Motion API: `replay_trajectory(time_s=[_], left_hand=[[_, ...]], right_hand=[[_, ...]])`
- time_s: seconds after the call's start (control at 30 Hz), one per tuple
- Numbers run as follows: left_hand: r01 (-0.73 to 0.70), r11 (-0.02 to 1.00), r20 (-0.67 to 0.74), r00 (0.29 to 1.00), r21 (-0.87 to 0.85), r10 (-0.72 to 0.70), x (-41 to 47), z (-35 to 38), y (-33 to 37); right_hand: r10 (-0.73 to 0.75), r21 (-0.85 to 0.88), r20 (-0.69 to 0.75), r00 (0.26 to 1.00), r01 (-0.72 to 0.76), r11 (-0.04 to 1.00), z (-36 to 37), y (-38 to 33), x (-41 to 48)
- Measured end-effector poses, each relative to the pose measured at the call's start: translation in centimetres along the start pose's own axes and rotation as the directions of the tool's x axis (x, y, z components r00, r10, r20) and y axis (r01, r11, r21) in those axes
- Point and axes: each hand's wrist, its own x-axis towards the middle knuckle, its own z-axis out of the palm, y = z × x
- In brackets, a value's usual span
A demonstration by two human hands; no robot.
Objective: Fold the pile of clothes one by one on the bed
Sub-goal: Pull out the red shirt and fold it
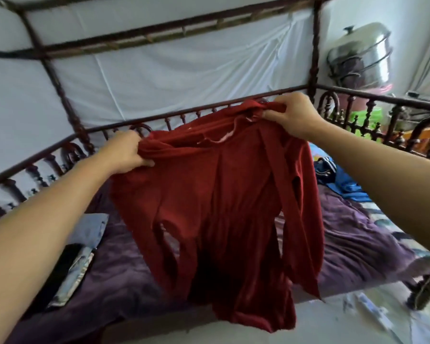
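Note:
A dark red long-sleeved top [219,202] hangs in the air over the bed, held up by its shoulders. My left hand [124,152] grips the left shoulder. My right hand [293,115] pinches the right shoulder near the neckline, a little higher. Both sleeves dangle down in front of the body of the top, and its hem reaches below the bed's front edge. A heap of blue clothes [338,177] lies on the bed at the right, partly hidden behind the top and my right arm.
The bed has a purple cover [353,234] and a dark wooden spindle rail [372,115] round three sides. Folded light and dark clothes [80,249] lie at the left. A steel steamer pot [363,55] stands beyond the right rail. Pale floor shows in front.

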Motion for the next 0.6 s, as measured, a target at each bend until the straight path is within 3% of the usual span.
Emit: replay_trajectory(time_s=[0.03,0.1,0.17,0.2,0.47,0.6], left_hand=[[0.042,0.997,-0.027,0.999,-0.060,-0.044,-0.9,-0.7,-1.3],[0.111,0.934,-0.103,0.983,-0.338,-0.154,-2.9,-2.0,-3.8],[0.106,0.731,-0.163,0.944,-0.674,-0.287,-4.3,-3.4,-6.2],[0.078,0.648,-0.191,0.923,-0.758,-0.334,-4.7,-4.1,-7.1],[-0.226,0.367,-0.376,0.829,-0.902,-0.414,-4.2,-10.1,-8.3],[-0.228,0.329,-0.355,0.842,-0.916,-0.405,-1.9,-10.1,-9.5]], right_hand=[[-0.025,-0.027,-0.044,0.999,0.023,0.999,0.2,-1.2,-0.4],[-0.048,-0.081,-0.139,0.989,0.037,0.996,0.4,-3.4,-1.1],[-0.055,-0.112,-0.222,0.974,0.031,0.993,-0.2,-5.6,-1.4],[-0.058,-0.128,-0.253,0.966,0.026,0.991,-0.8,-6.8,-1.4],[-0.040,-0.144,-0.508,0.860,-0.039,0.989,-3.5,-13.3,2.2],[-0.014,-0.129,-0.519,0.855,-0.062,0.990,-2.4,-13.6,4.7]])
